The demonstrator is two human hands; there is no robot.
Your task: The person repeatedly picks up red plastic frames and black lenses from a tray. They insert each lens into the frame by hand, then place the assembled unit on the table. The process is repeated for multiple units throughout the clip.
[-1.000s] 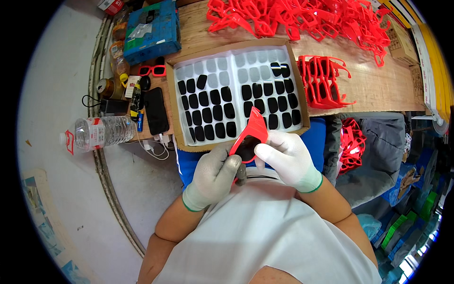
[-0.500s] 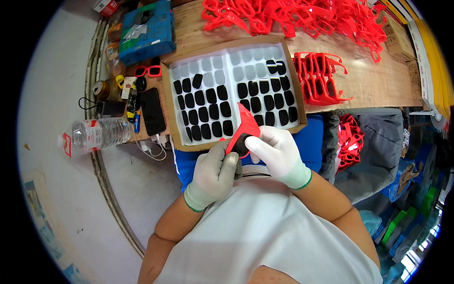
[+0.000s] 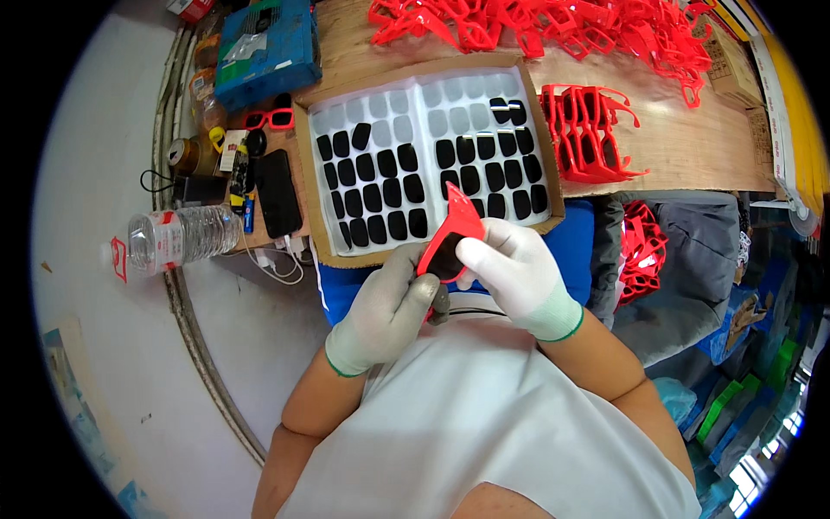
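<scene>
Both my hands wear white gloves and meet over my lap, in front of the lens box. A red sunglasses frame (image 3: 461, 214) is gripped between them, tilted, one end pointing up and away. A dark lens (image 3: 446, 258) shows in its near opening; whether it is fully seated I cannot tell. My left hand (image 3: 389, 303) is closed round the frame's left side, thumb on top. My right hand (image 3: 519, 272) pinches the lens and rim from the right. Just beyond, the cardboard box (image 3: 346, 259) holds rows of dark lenses (image 3: 392, 190) in a white tray with several bare slots.
Stacked red sunglasses (image 3: 588, 130) stand right of the box, below a heap of red frames (image 3: 553, 26). A phone (image 3: 277, 195), a water bottle (image 3: 181, 240) and a blue box (image 3: 268, 56) lie left. More red frames (image 3: 641, 253) fill a grey bag (image 3: 692, 277).
Both hands have shifted slightly with the sunglasses frame, which has turned a little to the right. More of the dark lens shows now. My grip on the frame continues.
</scene>
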